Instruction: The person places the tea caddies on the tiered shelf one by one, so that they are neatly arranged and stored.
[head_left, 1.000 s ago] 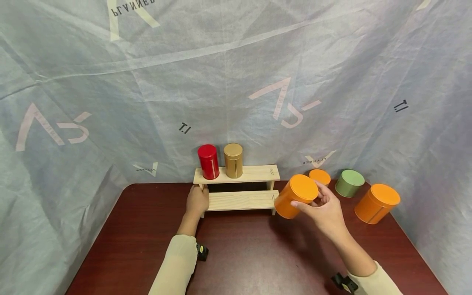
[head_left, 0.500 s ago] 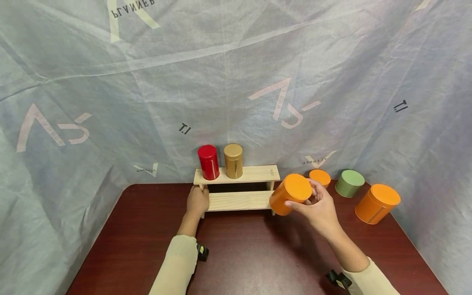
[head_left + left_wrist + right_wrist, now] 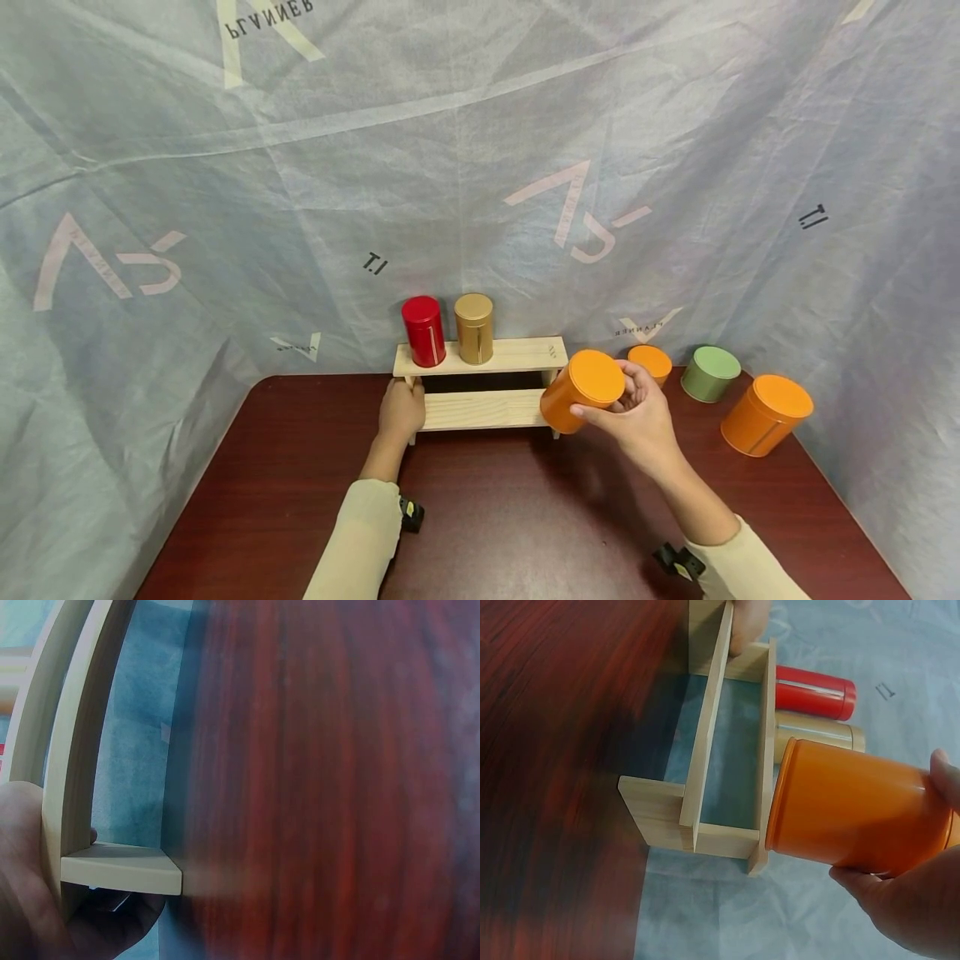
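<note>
A large orange tin canister (image 3: pixel 577 396) with a round lid is held by my right hand (image 3: pixel 647 421), thumb on the near side. It tilts in the air in front of the right end of a two-step wooden shelf (image 3: pixel 480 408). The right wrist view shows the tin's side (image 3: pixel 855 810) near the upper board, overlapping it. My left hand (image 3: pixel 401 408) grips the shelf's left end; in the left wrist view its thumb and fingers lie around the wooden end piece (image 3: pixel 120 868). A red tin (image 3: pixel 425 333) and a gold tin (image 3: pixel 475 329) stand upright on the upper step.
To the right on the dark red-brown table (image 3: pixel 480 517) are a small orange tin (image 3: pixel 651 361), a low green tin (image 3: pixel 711 373) and another large orange tin (image 3: pixel 765 417). A grey printed cloth (image 3: pixel 450 183) hangs behind and at both sides.
My right hand has moved left and slightly up with the orange tin, bringing it over the shelf's right end. The left hand keeps its grip on the shelf, nearly motionless.
</note>
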